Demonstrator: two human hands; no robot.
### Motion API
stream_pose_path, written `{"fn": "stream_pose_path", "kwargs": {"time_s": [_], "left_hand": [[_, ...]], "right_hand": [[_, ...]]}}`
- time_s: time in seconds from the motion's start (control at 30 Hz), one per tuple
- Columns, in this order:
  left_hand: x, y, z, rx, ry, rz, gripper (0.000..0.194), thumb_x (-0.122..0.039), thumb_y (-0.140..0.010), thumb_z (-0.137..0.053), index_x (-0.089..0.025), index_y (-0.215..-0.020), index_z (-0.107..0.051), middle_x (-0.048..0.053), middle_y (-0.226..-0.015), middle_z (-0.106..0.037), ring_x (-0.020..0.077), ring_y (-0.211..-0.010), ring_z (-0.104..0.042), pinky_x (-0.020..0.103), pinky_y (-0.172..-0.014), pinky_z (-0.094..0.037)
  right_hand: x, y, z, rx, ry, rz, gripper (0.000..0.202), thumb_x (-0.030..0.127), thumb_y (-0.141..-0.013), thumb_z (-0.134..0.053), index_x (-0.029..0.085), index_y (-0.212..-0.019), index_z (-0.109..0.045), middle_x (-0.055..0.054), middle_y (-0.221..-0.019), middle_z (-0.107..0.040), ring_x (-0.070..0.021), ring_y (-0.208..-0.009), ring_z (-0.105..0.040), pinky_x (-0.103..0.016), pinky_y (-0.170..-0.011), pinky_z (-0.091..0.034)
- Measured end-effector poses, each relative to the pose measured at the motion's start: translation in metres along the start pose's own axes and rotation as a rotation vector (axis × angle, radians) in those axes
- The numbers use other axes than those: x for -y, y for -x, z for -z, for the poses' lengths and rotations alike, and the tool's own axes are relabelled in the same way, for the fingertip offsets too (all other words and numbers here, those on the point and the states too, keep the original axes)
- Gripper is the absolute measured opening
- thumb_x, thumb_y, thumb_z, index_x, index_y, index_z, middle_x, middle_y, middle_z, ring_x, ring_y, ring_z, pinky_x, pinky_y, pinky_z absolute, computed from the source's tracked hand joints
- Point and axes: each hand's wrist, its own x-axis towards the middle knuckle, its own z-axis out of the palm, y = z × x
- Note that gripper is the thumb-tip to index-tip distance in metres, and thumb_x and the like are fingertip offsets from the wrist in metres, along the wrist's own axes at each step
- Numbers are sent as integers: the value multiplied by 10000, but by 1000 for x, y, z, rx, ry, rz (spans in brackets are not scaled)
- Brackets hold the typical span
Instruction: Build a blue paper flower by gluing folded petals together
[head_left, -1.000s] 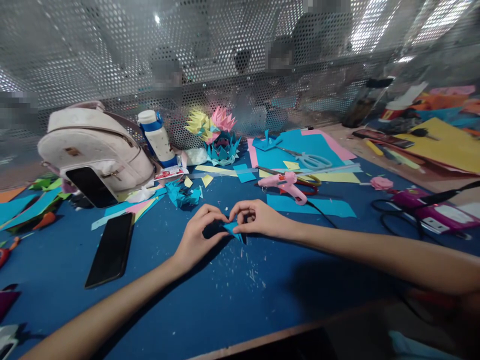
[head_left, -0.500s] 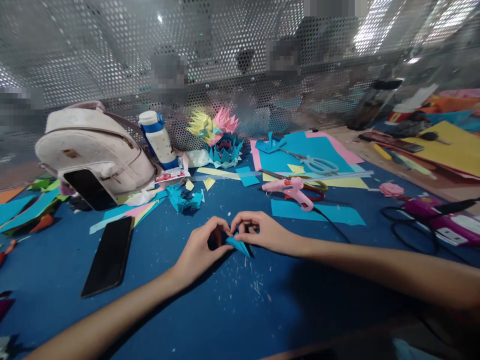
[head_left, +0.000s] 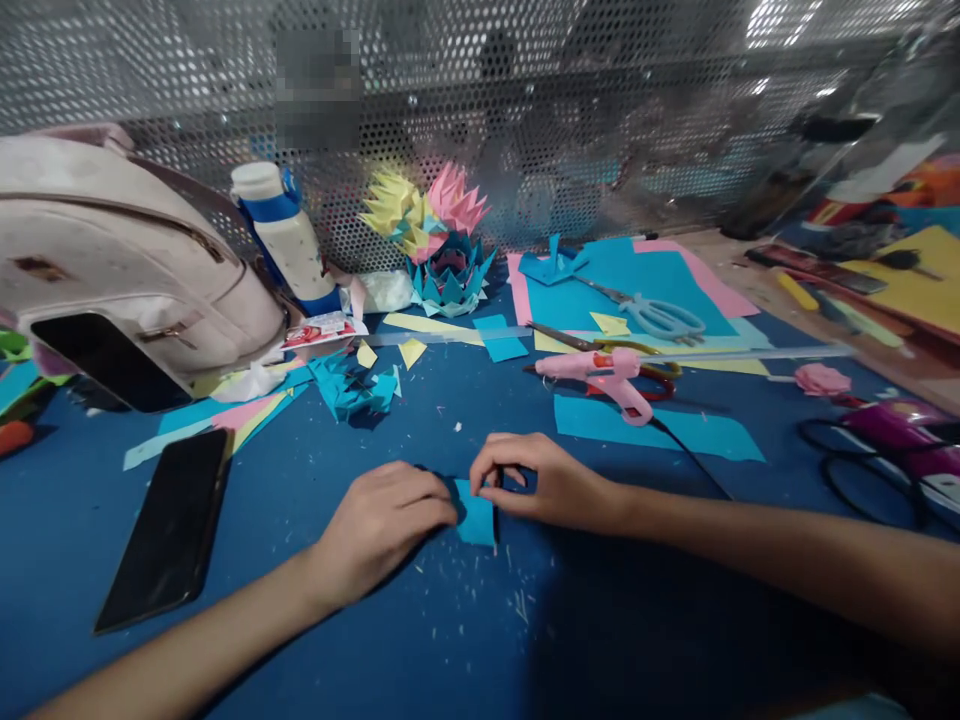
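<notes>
A small blue piece of paper point(head_left: 475, 515), roughly square, lies on the blue table between my hands. My left hand point(head_left: 391, 520) is closed at the paper's left edge, its fingertips bent over that side. On the upper right edge, my right hand point(head_left: 529, 478) pinches the paper between thumb and index finger. A cluster of folded blue paper pieces point(head_left: 352, 385) sits beyond my left hand. Past my right hand lies a pink glue gun point(head_left: 600, 375), resting near a blue paper strip point(head_left: 660, 428).
A black phone point(head_left: 169, 525) lies at left, before a pale backpack point(head_left: 112, 260) and a bottle point(head_left: 289, 240). Folded paper flowers point(head_left: 450, 275) stand at the back. Light-blue scissors point(head_left: 660, 318) rest on paper sheets. A dark cable point(head_left: 694, 460) trails from the glue gun.
The blue paper was a narrow folded point and now shows as a flatter square. My left hand has moved left and turned palm down. The view has shifted closer.
</notes>
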Motion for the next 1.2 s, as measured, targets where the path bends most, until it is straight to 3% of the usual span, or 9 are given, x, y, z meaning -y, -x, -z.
{"fn": "stream_pose_path", "kwargs": {"time_s": [0.07, 0.2, 0.37, 0.47, 0.63, 0.83, 1.0, 1.2], "left_hand": [[3, 1, 4, 50, -117, -98, 225, -177, -1026, -415, -180, -998, -638, 43, -925, -690, 157, -862, -619, 298, -749, -464], [4, 0, 9, 74, -267, -167, 222, -186, -1020, -441, -171, -1008, -662, 43, -892, -694, 167, -864, -637, 322, -779, -513], [7, 1, 10, 68, -289, -208, 248, -176, -1022, -431, -174, -1085, -671, 69, -1068, -715, 189, -1029, -632, 368, -899, -525], [7, 2, 9, 61, -274, -222, 246, -154, -1010, -449, -173, -1103, -675, 73, -1106, -710, 218, -1094, -613, 430, -987, -479], [4, 3, 7, 169, -262, -229, 300, -119, -998, -427, -185, -1194, -645, 85, -1068, -698, 229, -1102, -602, 463, -1031, -446], [3, 1, 9, 237, -246, -277, 304, -137, -997, -437, -187, -1240, -614, 89, -1032, -692, 223, -1065, -610, 449, -1016, -471], [1, 1, 10, 229, -269, -306, 304, -125, -1002, -415, -177, -1207, -633, 82, -1007, -705, 216, -1016, -631, 448, -1005, -476], [-2, 4, 10, 211, -290, -333, 319, -101, -1001, -408, -153, -1227, -627, 79, -1018, -717, 213, -1043, -639, 425, -1004, -483]], "right_hand": [[0, 0, 4, 95, 46, 62, 179, 60, -836, -580, 162, -915, -705, -29, -818, -686, -133, -794, -581, -242, -709, -454], [-6, -1, 12, 236, 115, 157, 201, 83, -877, -591, 170, -1030, -688, -54, -942, -698, -166, -930, -574, -294, -840, -457], [-16, 0, 15, 212, 85, 322, 110, 161, -945, -590, 162, -1021, -670, -48, -897, -685, -143, -874, -578, -282, -830, -451], [-16, 2, 15, 221, 191, 382, 119, 238, -962, -578, 180, -959, -682, -50, -897, -650, -150, -859, -552, -284, -793, -435], [-13, -1, 16, 257, 231, 285, 180, 348, -959, -573, 224, -931, -700, -55, -1042, -605, -159, -932, -526, -293, -816, -407], [-16, -9, 16, 299, 42, 141, 172, 349, -928, -617, 188, -916, -675, -33, -929, -644, -149, -915, -556, -270, -819, -420], [-9, -11, 11, 287, 198, 28, 159, 326, -911, -652, 177, -855, -645, -27, -901, -618, -166, -883, -543, -275, -753, -390], [-3, -10, 4, 287, 337, 7, 188, 338, -956, -583, 176, -864, -610, -31, -886, -593, -176, -839, -507, -285, -723, -365]]}}
